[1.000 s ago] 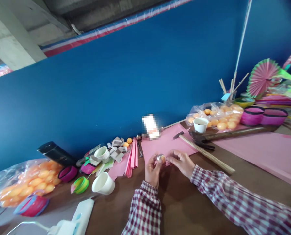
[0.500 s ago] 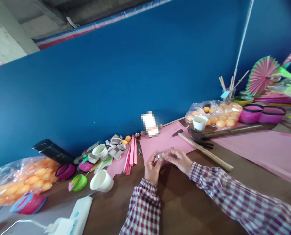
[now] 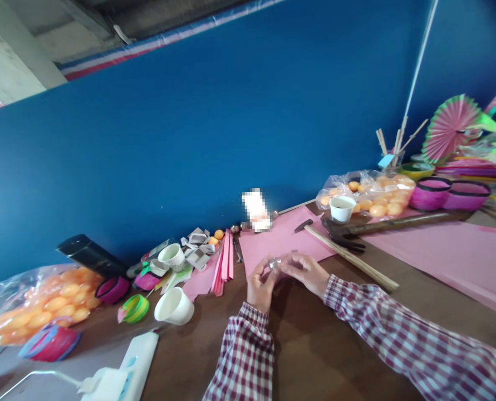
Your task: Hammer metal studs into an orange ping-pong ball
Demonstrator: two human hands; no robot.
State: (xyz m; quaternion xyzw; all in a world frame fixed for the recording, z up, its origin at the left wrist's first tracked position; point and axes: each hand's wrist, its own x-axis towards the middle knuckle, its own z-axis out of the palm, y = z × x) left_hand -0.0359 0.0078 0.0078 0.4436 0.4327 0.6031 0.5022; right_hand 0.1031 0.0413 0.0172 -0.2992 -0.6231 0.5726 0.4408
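A small, shiny silvery ball [image 3: 274, 263] is pinched between the thumb and fingers of my left hand [image 3: 260, 285]. Its exact kind is too small to make out. From the right, my right hand [image 3: 307, 270] reaches it with thumb and fingertips pressed together at its side; whether they grip the ball or something tiny on it is hidden. Both hands are above the table in front of a pink paper sheet [image 3: 273, 242]. A small hammer [image 3: 352, 257] with a wooden handle lies just right of my right hand.
A larger claw hammer [image 3: 392, 225] lies behind the small one. White cups [image 3: 174, 306] stand left and a white cup [image 3: 342, 210] back right. Bags of orange balls [image 3: 51, 306] flank the table. A power strip [image 3: 141, 353] lies front left; a blue wall [image 3: 189, 139] rises behind.
My hands stay together at the silvery ball with almost the same grip. The view has shifted very slightly.
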